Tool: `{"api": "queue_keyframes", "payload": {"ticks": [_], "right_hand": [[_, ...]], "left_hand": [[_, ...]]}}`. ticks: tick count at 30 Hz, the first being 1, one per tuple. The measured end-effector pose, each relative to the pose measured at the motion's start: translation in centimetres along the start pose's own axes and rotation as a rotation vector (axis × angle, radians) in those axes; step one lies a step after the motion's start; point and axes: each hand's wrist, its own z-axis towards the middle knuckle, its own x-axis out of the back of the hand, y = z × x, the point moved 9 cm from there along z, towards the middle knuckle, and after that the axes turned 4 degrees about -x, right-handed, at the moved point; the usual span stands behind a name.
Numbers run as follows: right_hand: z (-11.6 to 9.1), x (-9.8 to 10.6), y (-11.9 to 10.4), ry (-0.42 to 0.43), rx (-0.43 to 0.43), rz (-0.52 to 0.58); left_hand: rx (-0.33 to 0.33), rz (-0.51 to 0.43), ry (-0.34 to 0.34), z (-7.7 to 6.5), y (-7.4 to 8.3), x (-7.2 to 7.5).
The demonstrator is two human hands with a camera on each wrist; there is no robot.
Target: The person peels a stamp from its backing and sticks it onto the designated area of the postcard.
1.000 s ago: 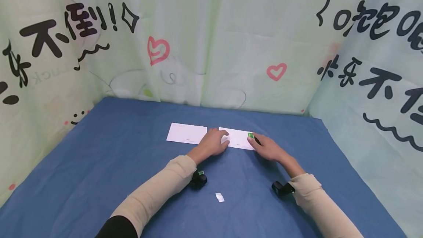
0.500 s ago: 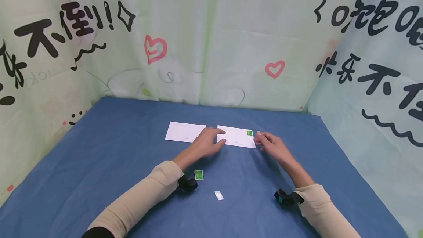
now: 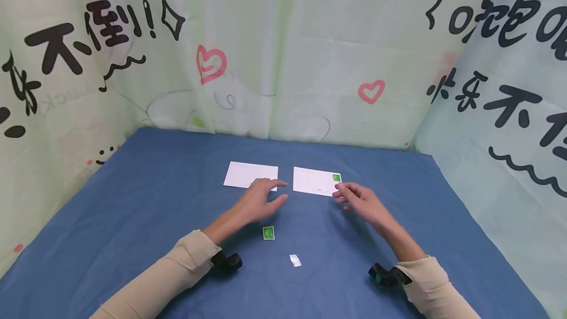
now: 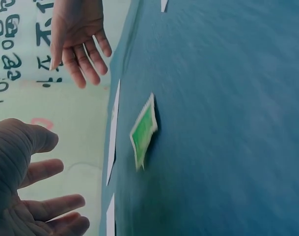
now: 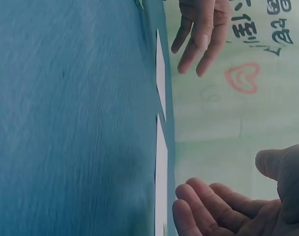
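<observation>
1) Hiding left card [image 3: 243, 173] at lower right behind left hand [image 3: 256, 201], with relaxed, spread fingers
2) Covering right card [image 3: 312, 180] at lower right with right hand [image 3: 361, 203], relaxed too
3) Leaving print [image 3: 319, 189] on both cards unreadable
4) Showing loose stamp [image 3: 268, 233] on cloth [image 3: 332, 289] near scrap [image 3: 295, 260], second stamp [image 3: 336, 177] in right card's upper right corner
5) Since half a second ago, drawing left hand clear of right card
</observation>
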Motion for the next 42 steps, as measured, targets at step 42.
{"api": "queue_keyframes", "payload": {"ticks": [42], "right_hand": [[-1.7,-12.1,-6.4,-0.329,0.250,-0.072]], "left_hand": [[0.249,0.102,0.052,-4.7,-7.7,6.1]]}}
